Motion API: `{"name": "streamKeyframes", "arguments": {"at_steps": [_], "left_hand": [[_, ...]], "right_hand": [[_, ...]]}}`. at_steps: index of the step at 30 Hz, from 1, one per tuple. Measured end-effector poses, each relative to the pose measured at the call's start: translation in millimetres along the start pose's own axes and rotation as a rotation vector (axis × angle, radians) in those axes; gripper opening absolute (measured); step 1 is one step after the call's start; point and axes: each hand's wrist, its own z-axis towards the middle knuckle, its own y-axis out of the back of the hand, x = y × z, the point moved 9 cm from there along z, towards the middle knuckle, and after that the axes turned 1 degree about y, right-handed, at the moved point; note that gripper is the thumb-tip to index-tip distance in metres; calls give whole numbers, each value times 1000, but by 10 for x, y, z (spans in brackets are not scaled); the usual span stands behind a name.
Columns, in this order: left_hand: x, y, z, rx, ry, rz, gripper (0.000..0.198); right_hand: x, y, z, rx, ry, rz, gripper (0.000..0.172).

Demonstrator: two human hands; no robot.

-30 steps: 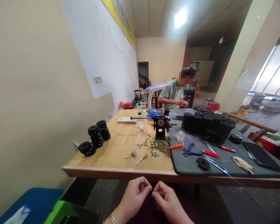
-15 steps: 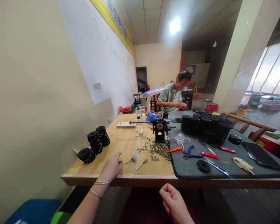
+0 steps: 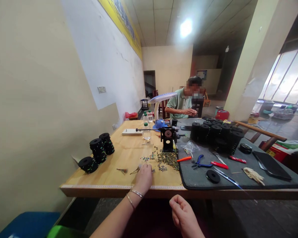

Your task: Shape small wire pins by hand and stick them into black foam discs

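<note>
Left hand [image 3: 144, 177] slid right since last frame. Wispy bundle [image 3: 123, 171] sits left of it; tufted bundle [image 3: 139, 166] at its fingertips, grip hidden, can't tell. I'd touch lightly, avoiding the beads [image 3: 169, 160] ahead-right. Right hand [image 3: 182, 210]: curled narrow, contents unclear.
</note>
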Motion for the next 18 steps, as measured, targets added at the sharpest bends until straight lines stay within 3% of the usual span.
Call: {"name": "streamKeyframes", "arguments": {"at_steps": [3,7,11,13,18], "left_hand": [[56,-38,-14,38,7,-130,11],[-27,-164,-359,217,23,-387,16],[-162,-464,-853,473,214,-1014,29],[-194,-537,-1008,488,291,-1161,33],[-237,-556,-1117,455,317,-1151,37]], "right_hand": [[1,57,-21,-18,6,19,54],[47,82,-37,-46,49,36,49],[82,37,-40,-54,60,39,48],[105,13,-54,-58,55,19,49],[140,-40,-95,-50,43,-49,50]]}}
